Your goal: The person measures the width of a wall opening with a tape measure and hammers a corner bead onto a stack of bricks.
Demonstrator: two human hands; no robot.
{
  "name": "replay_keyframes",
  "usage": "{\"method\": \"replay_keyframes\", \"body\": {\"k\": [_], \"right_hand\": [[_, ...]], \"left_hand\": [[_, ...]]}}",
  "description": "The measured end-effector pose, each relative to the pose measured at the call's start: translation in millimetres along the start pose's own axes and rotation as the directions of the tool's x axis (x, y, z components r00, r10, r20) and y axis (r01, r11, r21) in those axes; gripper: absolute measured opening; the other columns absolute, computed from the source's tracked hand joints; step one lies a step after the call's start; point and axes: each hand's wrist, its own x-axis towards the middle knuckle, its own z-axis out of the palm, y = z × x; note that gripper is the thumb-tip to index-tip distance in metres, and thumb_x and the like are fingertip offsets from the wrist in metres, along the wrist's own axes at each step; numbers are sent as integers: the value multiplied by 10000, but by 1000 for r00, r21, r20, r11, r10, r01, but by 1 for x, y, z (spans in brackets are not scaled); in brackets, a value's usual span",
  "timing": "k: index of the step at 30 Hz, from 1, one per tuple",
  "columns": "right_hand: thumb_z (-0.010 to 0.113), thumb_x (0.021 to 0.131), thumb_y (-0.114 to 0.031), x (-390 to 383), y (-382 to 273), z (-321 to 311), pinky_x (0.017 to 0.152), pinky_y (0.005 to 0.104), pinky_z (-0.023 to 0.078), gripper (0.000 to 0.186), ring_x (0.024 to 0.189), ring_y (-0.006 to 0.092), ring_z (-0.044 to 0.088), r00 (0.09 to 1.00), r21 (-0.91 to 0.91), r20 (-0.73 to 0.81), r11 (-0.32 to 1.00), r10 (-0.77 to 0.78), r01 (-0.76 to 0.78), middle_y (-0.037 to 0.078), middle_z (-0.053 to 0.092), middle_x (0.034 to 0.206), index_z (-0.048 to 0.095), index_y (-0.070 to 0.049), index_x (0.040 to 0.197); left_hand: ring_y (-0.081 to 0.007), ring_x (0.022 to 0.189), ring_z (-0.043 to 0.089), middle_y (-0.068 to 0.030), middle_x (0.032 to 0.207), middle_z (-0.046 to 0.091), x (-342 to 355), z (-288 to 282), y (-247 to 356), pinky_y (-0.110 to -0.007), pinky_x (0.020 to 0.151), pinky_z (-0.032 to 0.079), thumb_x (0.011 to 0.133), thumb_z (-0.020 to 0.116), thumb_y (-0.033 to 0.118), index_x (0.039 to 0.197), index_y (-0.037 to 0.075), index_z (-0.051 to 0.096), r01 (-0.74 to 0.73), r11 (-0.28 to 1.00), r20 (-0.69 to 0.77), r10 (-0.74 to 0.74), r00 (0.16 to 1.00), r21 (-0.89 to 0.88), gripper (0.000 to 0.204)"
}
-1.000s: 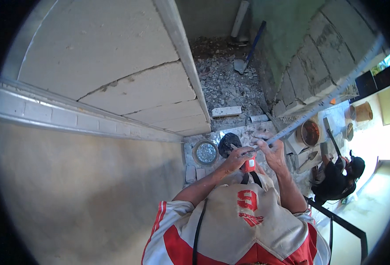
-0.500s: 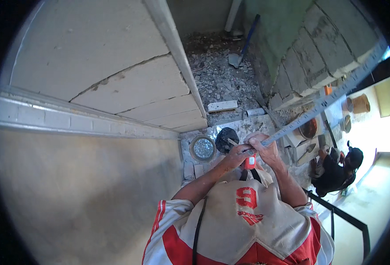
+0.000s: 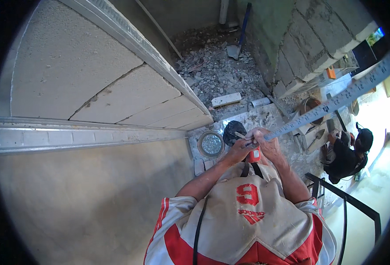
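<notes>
A long pale ruler [image 3: 323,110] with dark graduations slants from my hands up to the right, its far end close to the camera. My right hand [image 3: 269,145] is closed round its lower end, thumb and fingers pinching it. My left hand [image 3: 240,151] meets the right one at the same end, its fingers closed on the ruler's tip. A thin light stick [image 3: 240,134], perhaps a pencil, pokes out by the left fingers. Just below the hands, in front of my shirt, is a red object with a white patch [image 3: 254,154]; what holds it is hidden.
Left stands a pale block wall [image 3: 115,97] with a metal-edged ledge. A round bucket [image 3: 211,144] and black bag [image 3: 233,131] are near my hands. Rubble [image 3: 217,66], a blue-handled shovel [image 3: 243,33] and a white block [image 3: 226,100] lie ahead. A person in dark clothes [image 3: 347,159] crouches right, beyond a black railing [image 3: 345,198].
The view has shifted, so the floor things sit further right and the left wall looms larger. The ruler's far end has swung lower. Both hands keep their grip.
</notes>
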Motion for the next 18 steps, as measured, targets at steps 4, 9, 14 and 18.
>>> {"method": "replay_keyframes", "body": {"k": [4,9,14,18], "right_hand": [[503,949,-321,0,8,-3,702,274,489,340,764,124,591,999,13,-35,1000,-25,26,62,625,835,625,-4,920],[517,944,-300,1,-4,1,695,272,492,320,760,122,595,999,50,-41,999,-15,17,59,629,831,622,1,909],[541,931,-263,1,-22,6,684,273,494,283,752,119,596,996,91,-80,995,43,-36,59,634,818,621,6,891],[555,915,-243,1,-30,6,664,275,487,263,741,117,589,994,-4,-106,1000,25,-26,56,633,803,630,3,860]], "left_hand": [[-95,840,527,-31,918,630,0,-2,8,-297,751,445,896,564,379,1082,26,613,34,996,61,-30,998,-78,402],[-84,842,522,-12,935,623,-2,-5,21,-282,751,441,901,556,371,1095,30,609,41,999,61,-39,997,-29,396],[-85,856,517,-13,953,617,-6,-7,30,-270,760,432,900,561,346,1077,22,612,32,995,72,-26,997,-92,373],[-90,861,519,-23,947,614,-6,-4,14,-281,770,435,897,562,312,1035,27,621,-53,978,95,74,993,-200,322]]}}
